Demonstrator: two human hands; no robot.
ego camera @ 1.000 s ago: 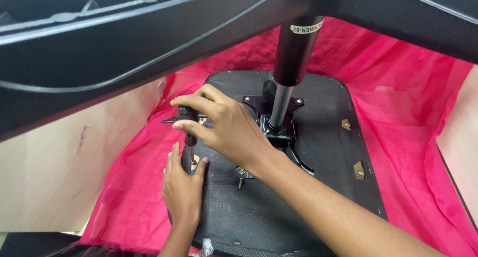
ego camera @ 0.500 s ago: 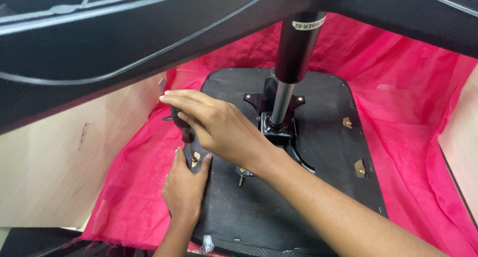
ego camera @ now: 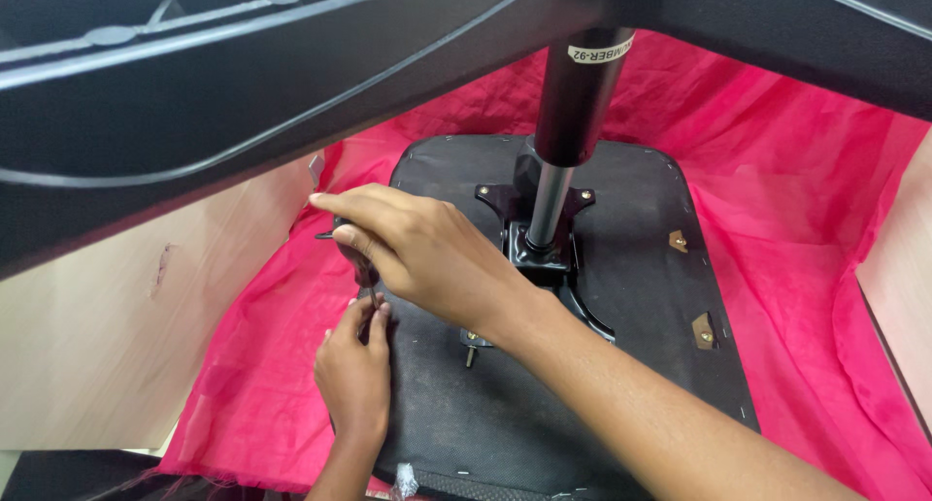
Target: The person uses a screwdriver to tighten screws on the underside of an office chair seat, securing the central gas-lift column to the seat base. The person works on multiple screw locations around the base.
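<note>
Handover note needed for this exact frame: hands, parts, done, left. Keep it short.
Right hand: closed on the black handle of a screwdriver, tip down at the left edge of the black upturned chair seat base.
Left hand: fingertips steadying the tool's shaft at the seat edge.
Parts: seat lies on pink cloth; gas-lift column stands in the black centre mechanism plate; two brass brackets on the right side.
Done: mechanism plate looks mounted.
Left: the left-edge fastener is in work; its tightness cannot be seen.
</note>
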